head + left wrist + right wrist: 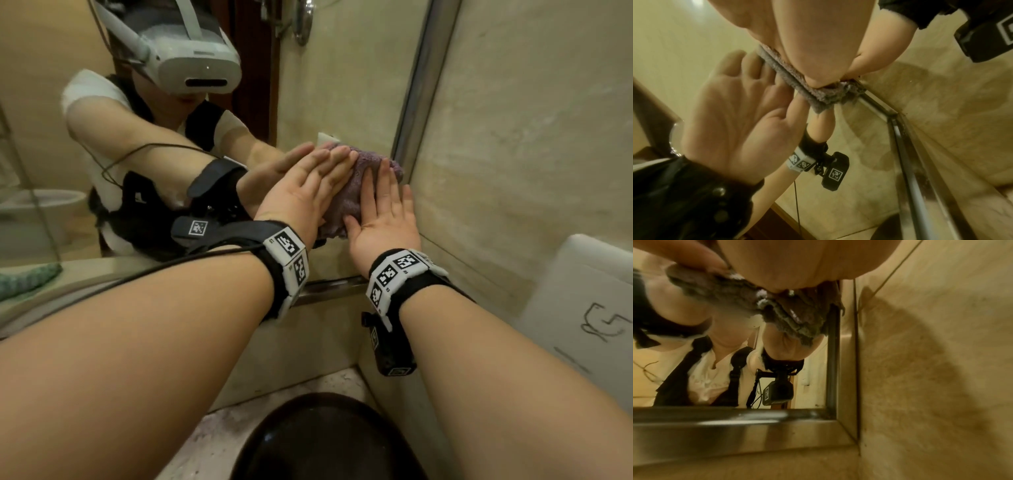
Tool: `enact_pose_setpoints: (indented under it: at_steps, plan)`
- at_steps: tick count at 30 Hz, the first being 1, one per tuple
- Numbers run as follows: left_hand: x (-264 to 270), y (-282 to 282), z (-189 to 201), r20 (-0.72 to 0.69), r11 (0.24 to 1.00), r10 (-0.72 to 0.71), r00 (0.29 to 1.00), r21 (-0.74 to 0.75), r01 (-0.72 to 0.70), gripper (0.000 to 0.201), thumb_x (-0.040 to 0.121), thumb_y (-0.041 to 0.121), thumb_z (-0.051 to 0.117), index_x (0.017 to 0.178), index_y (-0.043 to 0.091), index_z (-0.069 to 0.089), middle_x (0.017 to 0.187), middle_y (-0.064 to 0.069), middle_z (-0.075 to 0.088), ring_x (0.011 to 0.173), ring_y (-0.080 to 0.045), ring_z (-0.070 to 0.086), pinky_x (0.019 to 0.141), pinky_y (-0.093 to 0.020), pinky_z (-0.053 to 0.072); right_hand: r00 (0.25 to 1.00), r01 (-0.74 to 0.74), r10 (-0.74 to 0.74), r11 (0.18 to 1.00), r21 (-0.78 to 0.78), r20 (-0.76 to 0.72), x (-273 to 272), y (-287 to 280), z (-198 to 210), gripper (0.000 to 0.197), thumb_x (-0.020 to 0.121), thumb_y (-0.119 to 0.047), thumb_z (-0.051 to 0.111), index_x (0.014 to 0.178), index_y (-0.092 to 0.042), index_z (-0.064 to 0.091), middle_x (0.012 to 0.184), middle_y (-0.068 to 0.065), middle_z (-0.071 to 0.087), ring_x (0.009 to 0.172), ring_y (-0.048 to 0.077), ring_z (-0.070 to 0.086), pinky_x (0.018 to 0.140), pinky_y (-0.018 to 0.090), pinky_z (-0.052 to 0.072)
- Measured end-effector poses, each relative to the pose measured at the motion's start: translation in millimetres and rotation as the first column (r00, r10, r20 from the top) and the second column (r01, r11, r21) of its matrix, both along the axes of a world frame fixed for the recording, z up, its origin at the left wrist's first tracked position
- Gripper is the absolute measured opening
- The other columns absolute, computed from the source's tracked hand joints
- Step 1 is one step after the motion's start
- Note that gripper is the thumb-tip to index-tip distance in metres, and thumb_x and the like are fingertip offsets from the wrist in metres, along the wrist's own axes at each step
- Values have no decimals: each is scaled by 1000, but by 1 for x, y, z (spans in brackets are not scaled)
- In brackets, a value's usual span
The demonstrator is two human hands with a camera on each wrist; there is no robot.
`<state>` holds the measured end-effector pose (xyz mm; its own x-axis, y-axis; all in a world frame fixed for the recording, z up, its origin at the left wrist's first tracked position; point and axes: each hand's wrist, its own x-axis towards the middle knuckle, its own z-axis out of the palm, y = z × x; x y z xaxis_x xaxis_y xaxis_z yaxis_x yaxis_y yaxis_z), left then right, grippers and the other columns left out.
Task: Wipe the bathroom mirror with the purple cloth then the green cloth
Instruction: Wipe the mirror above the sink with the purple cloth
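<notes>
- Purple cloth (356,192), soft and fuzzy, is pressed flat on the mirror (342,85), low down near its right corner.
- Both hands push on the cloth with straight fingers, so each grip is open and flat, not curled round it.
- The left hand (308,195) lies on the left part of the cloth, with its fingers pointing up and to the right.
- The right hand (383,219) lies on the right part, fingers pointing up, close beside the left hand.
- From the left wrist view, the cloth (818,95) looks like a thin folded strip squeezed between the hands and the glass.
- The right wrist view shows the cloth (777,311) bunched under the palm, close to the metal frame (844,353).
- That shiny metal frame runs along the bottom and right edge of the mirror.
- A beige stone wall (513,137) stands just right of the frame.
- The green cloth (24,279) shows far off at the left, low in the glass.
- Below the arms there is a dark round bowl (325,442) on the speckled desk (219,431).
- Black bands with square black-and-white marks wrap both wrists.
</notes>
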<state>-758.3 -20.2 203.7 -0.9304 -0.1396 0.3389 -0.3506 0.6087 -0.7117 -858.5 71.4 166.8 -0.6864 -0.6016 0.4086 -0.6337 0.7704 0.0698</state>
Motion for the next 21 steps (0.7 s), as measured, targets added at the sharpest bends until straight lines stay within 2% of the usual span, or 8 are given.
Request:
enact_pose_setpoints:
  at_steps: [3, 7, 13, 18, 21]
  plan:
    - [-5, 3, -1, -16, 1000, -3, 1000, -14, 2, 79, 98, 44, 19, 140, -5, -25, 150, -18, -27, 139, -31, -24, 97, -39, -27, 1000, 1, -1, 1000, 3, 21, 0, 1, 2, 68, 99, -43, 17, 126, -14, -38, 149, 9, -35, 140, 20, -27, 114, 37, -18]
    - [-2, -9, -1, -24, 996, -35, 999, -86, 33, 73, 99, 41, 14, 139, -4, -27, 151, -17, -26, 140, -29, -23, 96, -39, -27, 1000, -14, 14, 1000, -9, 27, 1, 1, 1, 69, 98, -45, 17, 125, -14, -38, 149, 11, -34, 140, 22, -27, 113, 37, -19]
    - [16, -27, -2, -4, 985, -57, 998, -161, 55, 72, 99, 40, 14, 139, -4, -27, 152, -16, -26, 141, -28, -20, 104, -39, -23, 998, -54, 55, 997, -49, 32, 15, -9, -4, 78, 97, -48, 23, 139, -10, -30, 149, 17, -32, 140, 28, -26, 114, 38, -17]
    - [43, -46, -4, -3, 989, -45, 999, -139, 44, 74, 99, 41, 16, 134, -3, -31, 152, -14, -27, 141, -27, -22, 100, -37, -25, 995, -91, 94, 994, -67, 41, 40, -27, -11, 78, 97, -48, 23, 140, -11, -30, 148, 17, -33, 139, 29, -28, 114, 39, -18]
    - [68, -59, -6, -4, 993, -30, 1000, -113, 29, 74, 99, 42, 16, 130, -2, -34, 152, -13, -27, 141, -26, -21, 99, -35, -30, 991, -128, 130, 989, -71, 25, 58, -41, -14, 78, 97, -50, 22, 132, -11, -36, 148, 19, -33, 138, 31, -28, 110, 39, -20]
